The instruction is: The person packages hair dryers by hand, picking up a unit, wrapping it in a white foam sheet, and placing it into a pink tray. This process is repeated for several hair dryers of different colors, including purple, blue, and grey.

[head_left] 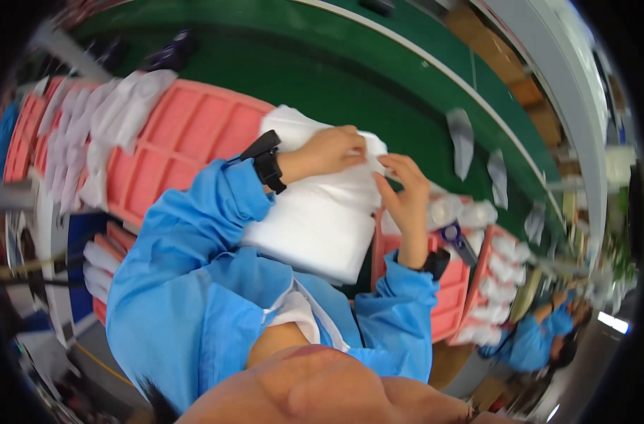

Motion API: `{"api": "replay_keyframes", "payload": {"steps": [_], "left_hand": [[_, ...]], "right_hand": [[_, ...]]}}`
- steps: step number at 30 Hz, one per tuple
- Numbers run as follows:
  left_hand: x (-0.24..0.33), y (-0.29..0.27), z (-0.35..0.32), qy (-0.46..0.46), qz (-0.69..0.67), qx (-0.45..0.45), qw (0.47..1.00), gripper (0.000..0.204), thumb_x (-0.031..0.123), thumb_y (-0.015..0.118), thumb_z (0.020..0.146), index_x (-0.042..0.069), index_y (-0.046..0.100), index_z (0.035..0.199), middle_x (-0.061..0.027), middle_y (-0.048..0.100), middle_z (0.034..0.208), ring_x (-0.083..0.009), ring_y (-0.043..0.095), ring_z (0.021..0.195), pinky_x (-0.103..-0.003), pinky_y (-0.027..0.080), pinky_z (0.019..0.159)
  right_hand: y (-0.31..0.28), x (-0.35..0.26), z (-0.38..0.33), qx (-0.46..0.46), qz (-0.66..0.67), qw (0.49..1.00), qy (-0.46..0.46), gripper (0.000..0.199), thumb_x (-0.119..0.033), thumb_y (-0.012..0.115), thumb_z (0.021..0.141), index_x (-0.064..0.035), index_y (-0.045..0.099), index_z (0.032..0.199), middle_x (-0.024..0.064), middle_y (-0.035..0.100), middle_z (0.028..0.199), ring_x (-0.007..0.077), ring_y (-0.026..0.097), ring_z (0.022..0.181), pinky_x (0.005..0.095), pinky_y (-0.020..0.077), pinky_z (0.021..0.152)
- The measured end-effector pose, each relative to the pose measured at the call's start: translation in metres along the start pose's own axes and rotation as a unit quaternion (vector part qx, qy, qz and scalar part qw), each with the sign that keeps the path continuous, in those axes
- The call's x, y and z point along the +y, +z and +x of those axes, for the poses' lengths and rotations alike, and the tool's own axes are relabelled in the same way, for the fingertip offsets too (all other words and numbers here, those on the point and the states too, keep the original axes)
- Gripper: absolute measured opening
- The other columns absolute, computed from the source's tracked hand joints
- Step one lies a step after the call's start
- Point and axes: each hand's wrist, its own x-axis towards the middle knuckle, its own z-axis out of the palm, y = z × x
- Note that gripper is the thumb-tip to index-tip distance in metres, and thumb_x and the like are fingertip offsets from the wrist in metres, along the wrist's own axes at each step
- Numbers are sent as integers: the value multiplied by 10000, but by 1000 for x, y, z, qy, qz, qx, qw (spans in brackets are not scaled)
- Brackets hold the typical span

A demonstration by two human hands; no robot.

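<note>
A stack of soft white foam sheets (311,237) lies in front of me, its upper edge rumpled. At its upper right corner my left hand (334,150) is closed with curled fingers on a loose white foam sheet (373,150). Facing it, my right hand (407,189) has its thumb and forefinger apart, the tips close to the edge of that sheet. Whether they touch it is hard to make out. Dark bands are on both wrists.
Pink divided trays (195,116) stand to the left, with white-wrapped pieces (128,106) on them. More wrapped pieces (495,290) fill a pink tray at right, near a purple-and-grey object (460,244). Wrapped pieces (461,145) lie on the green belt (400,92). A co-worker (530,343) sits far right.
</note>
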Motion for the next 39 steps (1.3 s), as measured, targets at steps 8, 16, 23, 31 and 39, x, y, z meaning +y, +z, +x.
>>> {"api": "replay_keyframes", "payload": {"steps": [8,16,23,31,39], "left_hand": [[-39,-174,22,-72,259,264,927,309,335,695,791,109,634,991,-139,599,940,-312,647,809,-398,522,680],[-229,-280,-73,-408,367,213,809,621,323,766,716,55,488,1203,-225,562,1159,-393,643,898,-440,545,712],[-137,-225,-24,-346,94,176,917,790,198,834,670,24,415,1317,-187,588,1139,-274,657,848,-300,545,584],[38,-74,4,-68,6,101,993,784,114,819,669,100,413,1340,-176,584,1136,-290,623,941,-293,529,769],[74,-26,15,-19,-260,147,954,613,95,767,720,84,483,1263,-131,627,994,-256,627,814,-324,525,699]], "right_hand": [[-26,-26,42,83,40,994,-56,194,47,673,771,11,669,961,120,664,980,171,630,852,249,503,707],[-26,-15,42,83,58,993,-54,173,56,661,786,14,672,954,126,657,996,166,633,831,249,512,707],[-3,2,27,81,72,994,-10,263,40,690,751,-6,674,1010,120,653,997,171,635,837,256,517,696],[35,-20,32,105,-13,993,-46,637,-12,751,658,-62,544,1258,143,528,1245,279,600,989,321,522,721],[-9,10,31,181,23,982,-49,545,9,705,582,-25,569,1108,122,590,1051,278,599,907,330,511,774]]}}
